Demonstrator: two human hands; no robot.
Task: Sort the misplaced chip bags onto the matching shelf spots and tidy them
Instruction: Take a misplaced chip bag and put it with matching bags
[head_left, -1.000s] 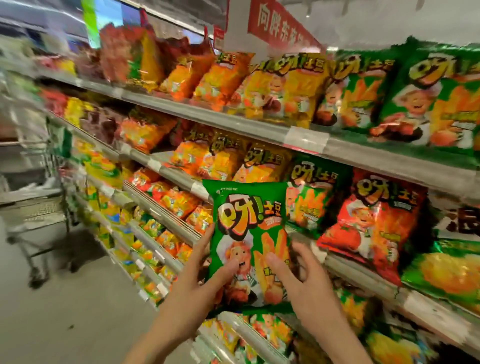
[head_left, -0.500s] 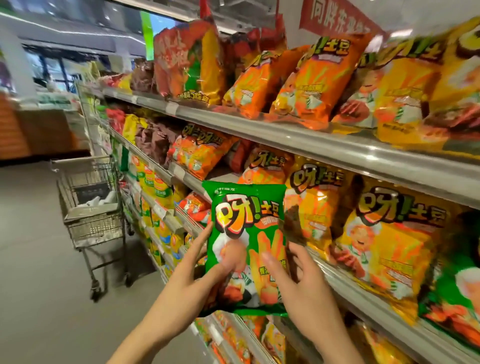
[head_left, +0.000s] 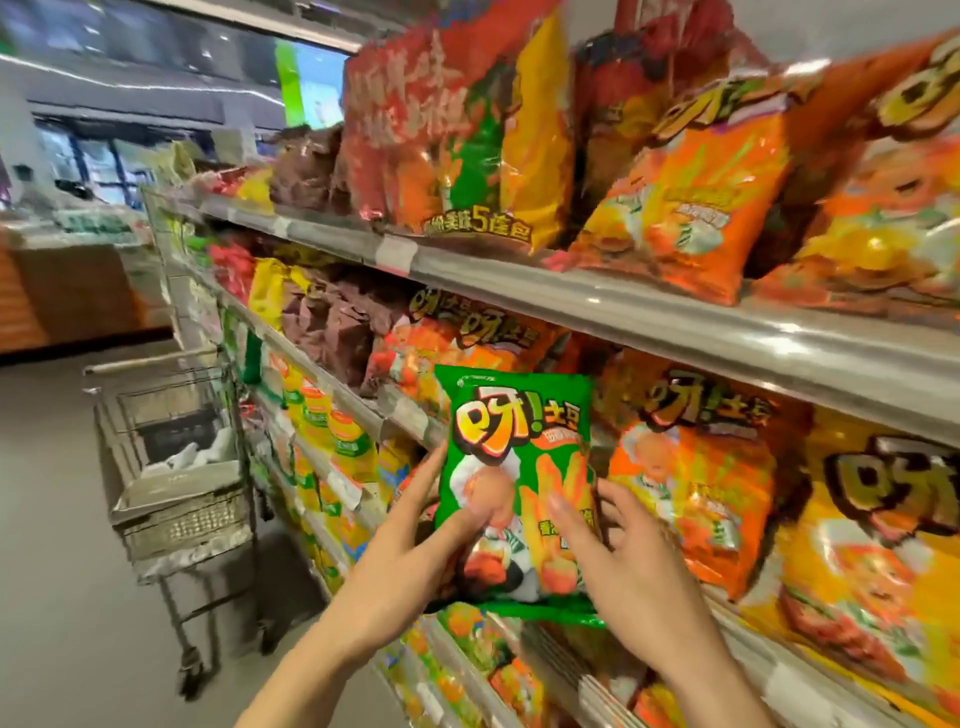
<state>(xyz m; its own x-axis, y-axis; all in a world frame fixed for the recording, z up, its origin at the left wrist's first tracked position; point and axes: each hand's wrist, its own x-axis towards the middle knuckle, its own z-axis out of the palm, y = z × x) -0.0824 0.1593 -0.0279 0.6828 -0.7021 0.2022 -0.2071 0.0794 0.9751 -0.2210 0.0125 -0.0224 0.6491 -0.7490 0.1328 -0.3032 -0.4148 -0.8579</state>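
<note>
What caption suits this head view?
Both hands, left and right, hold a green chip bag before orange bags.

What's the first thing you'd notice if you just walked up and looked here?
The bright green chip bag in the middle, held up by the left hand and the right hand in front of the shelves. All around it the bags are orange and yellow, so it stands out. A shopping cart waits in the aisle at left.

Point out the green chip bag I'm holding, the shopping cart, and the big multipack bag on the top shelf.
Green chip bag (head_left: 514, 415), head view: printed logo.
Grey wire shopping cart (head_left: 182, 512), head view: front mesh.
Large red-and-yellow multipack bag (head_left: 457, 130), head view: front panel.
</note>
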